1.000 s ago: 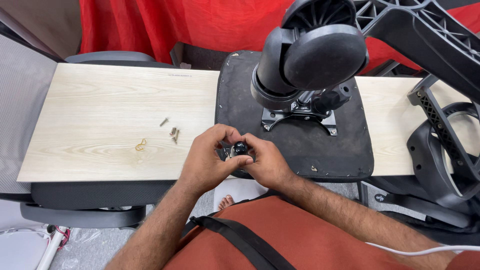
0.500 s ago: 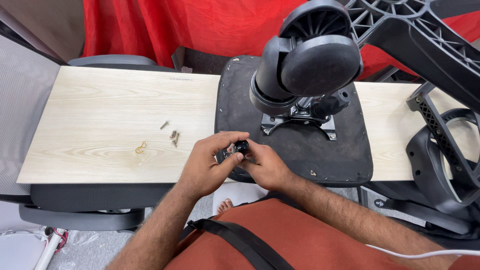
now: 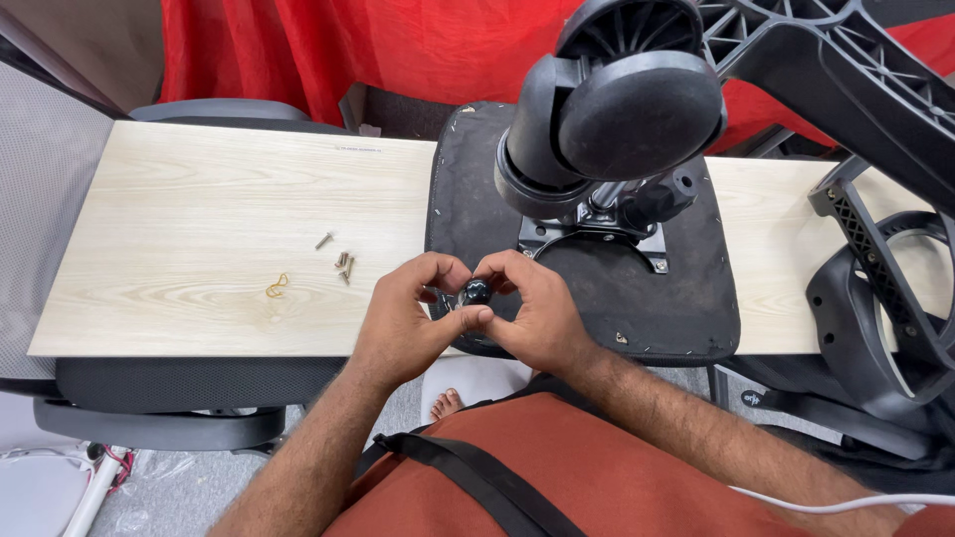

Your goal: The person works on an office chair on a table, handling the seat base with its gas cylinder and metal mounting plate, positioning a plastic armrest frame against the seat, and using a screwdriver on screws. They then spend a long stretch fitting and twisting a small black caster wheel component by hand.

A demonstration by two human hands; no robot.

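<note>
My left hand [image 3: 410,318] and my right hand [image 3: 529,310] meet over the front edge of an upturned black chair seat [image 3: 676,298]. Between the fingertips of both hands is a small black round knob [image 3: 477,291]. Both hands pinch it together. Behind the hands, a metal mechanism plate [image 3: 595,227] sits on the seat underside, with a big black cylinder [image 3: 607,124] rising from it. A few small screws [image 3: 342,264] lie on the pale wooden board [image 3: 199,239] just left of my left hand.
A yellow rubber band [image 3: 277,286] lies on the board further left. A black plastic chair frame [image 3: 875,249] stands at the right. Red cloth [image 3: 328,50] hangs behind. A grey chair seat [image 3: 169,398] sits under the board's front edge.
My hands have stayed at the seat's front edge, turning slightly; the small black knob now shows more plainly between the fingertips. The view has shifted a little.
</note>
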